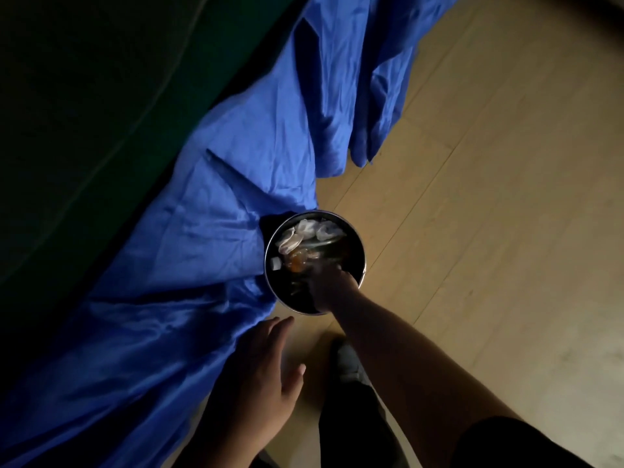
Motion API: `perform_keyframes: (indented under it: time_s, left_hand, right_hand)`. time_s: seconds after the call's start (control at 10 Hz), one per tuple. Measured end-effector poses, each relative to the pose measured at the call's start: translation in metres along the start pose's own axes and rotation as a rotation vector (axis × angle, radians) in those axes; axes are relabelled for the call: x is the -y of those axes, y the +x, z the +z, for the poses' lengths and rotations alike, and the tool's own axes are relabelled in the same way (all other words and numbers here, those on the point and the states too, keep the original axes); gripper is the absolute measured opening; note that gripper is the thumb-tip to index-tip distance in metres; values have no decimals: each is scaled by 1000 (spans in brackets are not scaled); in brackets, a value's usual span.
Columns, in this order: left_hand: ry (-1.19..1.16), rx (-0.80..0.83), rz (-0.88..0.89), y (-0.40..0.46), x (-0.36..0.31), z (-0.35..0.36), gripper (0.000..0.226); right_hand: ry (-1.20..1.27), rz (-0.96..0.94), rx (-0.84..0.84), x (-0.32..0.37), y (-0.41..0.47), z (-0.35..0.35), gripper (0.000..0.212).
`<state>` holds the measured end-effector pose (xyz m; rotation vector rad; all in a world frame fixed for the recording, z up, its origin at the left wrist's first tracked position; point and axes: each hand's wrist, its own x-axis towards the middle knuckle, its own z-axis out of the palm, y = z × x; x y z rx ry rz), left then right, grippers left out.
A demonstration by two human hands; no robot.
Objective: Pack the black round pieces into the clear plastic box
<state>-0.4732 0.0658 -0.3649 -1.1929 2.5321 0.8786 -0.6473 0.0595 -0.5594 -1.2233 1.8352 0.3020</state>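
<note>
No black round pieces and no clear plastic box show in the head view. My right hand [329,285] reaches down into a round metal-rimmed bin [360,246] on the floor; its fingers are blurred and buried among the contents, so what they hold is unclear. The bin holds crumpled white wrappers [304,233], something orange [296,264] and dark clutter. My left hand [270,369] hovers nearer to me, left of the bin, with fingers spread and nothing in it.
A blue cloth [189,265] drapes from a dark green surface [67,113] at the left down onto the pale wooden floor [489,197] and touches the bin. My foot in a grey shoe [349,361] and a dark trouser leg stand below the bin.
</note>
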Motion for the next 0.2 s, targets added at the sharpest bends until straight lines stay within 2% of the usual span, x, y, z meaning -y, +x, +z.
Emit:
perform_keyframes:
  time_s: [0.1, 0.2]
  left_hand:
    - [-15, -29, 14, -5, -11, -15, 71]
    - [-39, -66, 2, -12, -17, -28, 72]
  right_hand:
    - [-109, -53, -108, -4, -42, -21, 77]
    - [-92, -85, -184, -5, -72, -38, 73]
